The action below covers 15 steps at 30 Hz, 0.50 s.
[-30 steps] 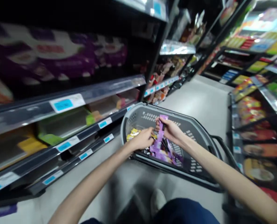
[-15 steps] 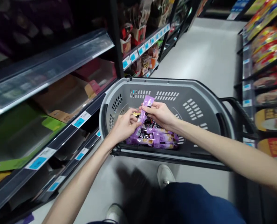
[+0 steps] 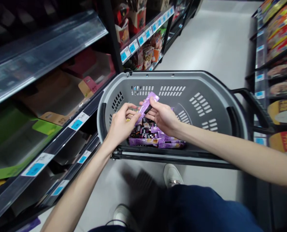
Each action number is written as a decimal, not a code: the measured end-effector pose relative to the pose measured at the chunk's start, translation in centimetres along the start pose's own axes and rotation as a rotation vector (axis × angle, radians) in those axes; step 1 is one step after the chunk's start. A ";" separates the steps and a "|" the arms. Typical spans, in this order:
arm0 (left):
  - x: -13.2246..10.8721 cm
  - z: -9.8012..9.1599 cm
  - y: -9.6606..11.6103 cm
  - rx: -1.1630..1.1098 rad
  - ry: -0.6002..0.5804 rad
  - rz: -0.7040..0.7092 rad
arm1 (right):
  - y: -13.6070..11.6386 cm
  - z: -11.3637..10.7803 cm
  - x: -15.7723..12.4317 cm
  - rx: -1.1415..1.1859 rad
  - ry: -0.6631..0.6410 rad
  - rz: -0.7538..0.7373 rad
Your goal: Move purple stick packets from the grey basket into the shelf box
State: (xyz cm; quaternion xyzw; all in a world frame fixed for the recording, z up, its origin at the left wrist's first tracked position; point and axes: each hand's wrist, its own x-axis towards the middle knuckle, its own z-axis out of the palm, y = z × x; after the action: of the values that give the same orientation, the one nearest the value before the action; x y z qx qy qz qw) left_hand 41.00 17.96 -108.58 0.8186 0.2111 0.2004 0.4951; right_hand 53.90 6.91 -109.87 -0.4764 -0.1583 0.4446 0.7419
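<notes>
Since half a second ago our view has dipped, bringing the grey basket nearer. We pinch one purple packet between both hands above the basket: our right hand closed on its upper part, our left hand curled against its lower end, over more purple packets lying inside.

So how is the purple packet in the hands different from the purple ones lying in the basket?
The held purple packet is lifted and tilted, pinched between the left hand and right hand; the purple packets in the basket lie flat, untouched, heaped together on the floor of the grey basket. Both share the same purple wrapper.
</notes>
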 end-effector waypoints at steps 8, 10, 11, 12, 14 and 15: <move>-0.3 -0.4 0.2 0.072 0.085 -0.015 | 0.2 0.2 -1.0 -0.064 -0.039 0.012; -0.3 -0.4 0.2 0.106 0.075 -0.007 | 0.2 0.3 -1.1 -0.065 -0.015 0.032; -0.3 -0.4 0.2 0.116 0.074 -0.001 | 0.3 0.4 -1.2 -0.061 -0.003 0.035; -0.3 -0.4 0.2 0.122 0.074 0.003 | 0.3 0.4 -1.2 -0.056 0.003 0.036; -0.3 -0.4 0.3 0.130 0.079 0.005 | 0.3 0.5 -1.3 -0.036 -0.004 0.043; -0.3 -0.4 0.4 0.136 0.085 0.005 | 0.3 0.6 -1.2 -0.022 -0.011 0.055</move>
State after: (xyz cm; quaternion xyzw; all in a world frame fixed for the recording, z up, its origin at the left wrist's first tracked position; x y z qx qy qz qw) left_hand 40.58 17.94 -108.10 0.8416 0.2431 0.2213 0.4285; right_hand 52.71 6.27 -109.60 -0.4862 -0.1543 0.4657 0.7231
